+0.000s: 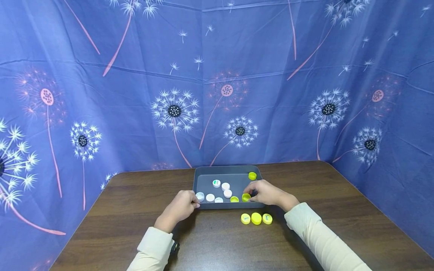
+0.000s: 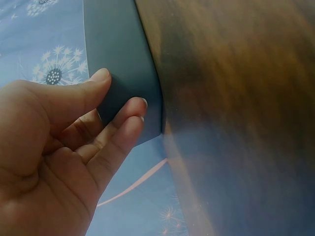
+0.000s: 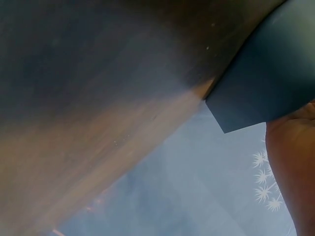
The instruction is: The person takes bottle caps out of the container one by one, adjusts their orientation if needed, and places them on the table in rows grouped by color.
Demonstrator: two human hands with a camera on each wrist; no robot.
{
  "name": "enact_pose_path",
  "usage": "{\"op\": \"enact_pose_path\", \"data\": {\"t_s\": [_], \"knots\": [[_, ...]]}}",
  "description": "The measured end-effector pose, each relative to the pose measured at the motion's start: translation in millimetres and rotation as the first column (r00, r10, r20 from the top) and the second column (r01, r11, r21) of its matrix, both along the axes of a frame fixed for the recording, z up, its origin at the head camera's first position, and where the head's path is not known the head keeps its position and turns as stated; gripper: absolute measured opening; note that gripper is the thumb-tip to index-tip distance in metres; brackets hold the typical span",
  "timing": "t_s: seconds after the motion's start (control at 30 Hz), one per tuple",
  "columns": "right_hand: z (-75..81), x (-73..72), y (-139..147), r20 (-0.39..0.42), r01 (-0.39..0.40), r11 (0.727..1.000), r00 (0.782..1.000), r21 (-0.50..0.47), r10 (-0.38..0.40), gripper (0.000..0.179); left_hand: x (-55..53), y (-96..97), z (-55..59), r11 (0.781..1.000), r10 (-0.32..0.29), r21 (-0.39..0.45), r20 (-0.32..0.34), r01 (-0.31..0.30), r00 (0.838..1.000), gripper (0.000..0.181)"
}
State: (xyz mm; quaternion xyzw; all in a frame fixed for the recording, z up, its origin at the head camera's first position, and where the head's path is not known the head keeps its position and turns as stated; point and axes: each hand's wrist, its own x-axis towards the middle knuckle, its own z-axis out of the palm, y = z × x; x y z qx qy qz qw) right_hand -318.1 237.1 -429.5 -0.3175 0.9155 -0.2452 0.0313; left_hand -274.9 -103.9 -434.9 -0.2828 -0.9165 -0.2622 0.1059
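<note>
A shallow dark grey tray [image 1: 207,178] lies on the table with several white and yellow bottle caps inside. My left hand [image 1: 181,209] grips the tray's front left corner; in the left wrist view its thumb [image 2: 93,91] lies at the rim and its fingers reach along the outer wall. Over the tray's right side, my right hand [image 1: 266,193] pinches a yellow cap [image 1: 246,197] between thumb and fingers, close to the front wall. Another yellow cap [image 1: 234,199] is just left of it. The right wrist view shows only the hand's edge beside the tray, fingers hidden.
Three yellow caps [image 1: 256,218] stand in a row on the wooden table [image 1: 217,241] before the tray. One yellow cap [image 1: 252,175] sits in the tray's back right corner. White caps [image 1: 225,186] spread over its left and middle. A blue dandelion-print cloth [image 1: 203,94] hangs behind.
</note>
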Motion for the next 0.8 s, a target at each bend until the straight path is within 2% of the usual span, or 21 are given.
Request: {"op": "enact_pose_path", "data": {"t_s": [0.3, 0.6, 0.8], "knots": [[-0.2, -2.7, 2, -0.018, -0.001, 1.000, 1.000, -0.003, 0.001, 0.025, 0.8, 0.1, 3.1, 1.000, 0.004, -0.007, -0.001, -0.004, 1.000, 0.008], [1.2, 1.9, 6, 0.000, 0.002, 0.996, 1.000, -0.084, -0.001, 0.024, 0.8, -0.2, 1.6, 1.000, 0.011, -0.006, 0.014, -0.011, 1.000, 0.007], [4.0, 12.3, 12, 0.021, 0.008, 0.986, 1.000, -0.165, -0.005, 0.029, 0.2, -0.4, 0.7, 1.000, 0.004, -0.002, 0.001, -0.004, 1.000, 0.008]]}}
